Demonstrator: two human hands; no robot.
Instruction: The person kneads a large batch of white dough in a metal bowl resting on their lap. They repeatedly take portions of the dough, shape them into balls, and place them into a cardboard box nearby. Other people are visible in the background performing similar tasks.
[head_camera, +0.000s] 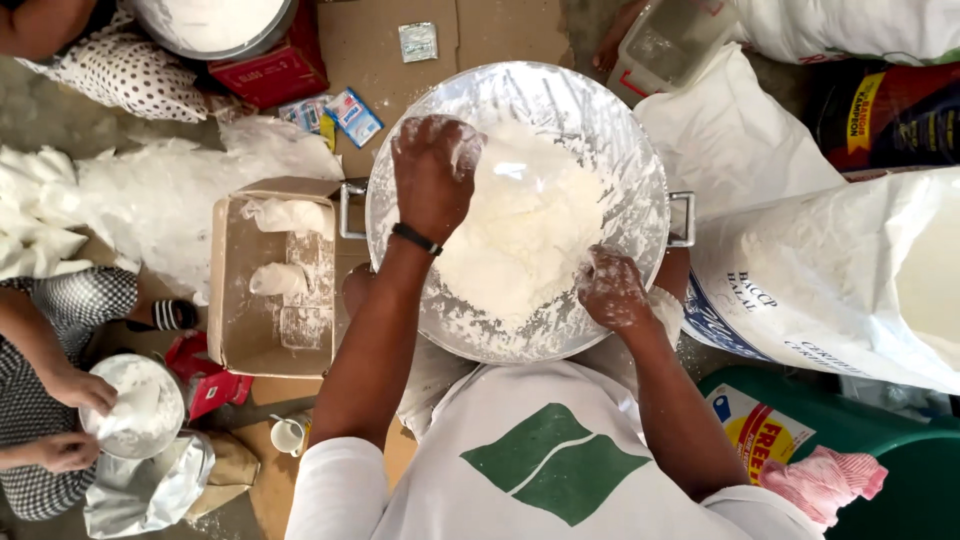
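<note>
Cardboard sheets (500, 30) are covering the floor around a wide metal pan (620, 130), which is holding a white flour mound (520, 235). Right of the pan, a big white sack (850, 280) is lying open. Left of the pan, a dusty cardboard box (235, 300) is sitting. Farther left, another person is holding a small bowl (135, 405). Left hand (433, 175) is curling loosely into the flour; right hand (612, 292) is pressing its edge, fingers bent.
</note>
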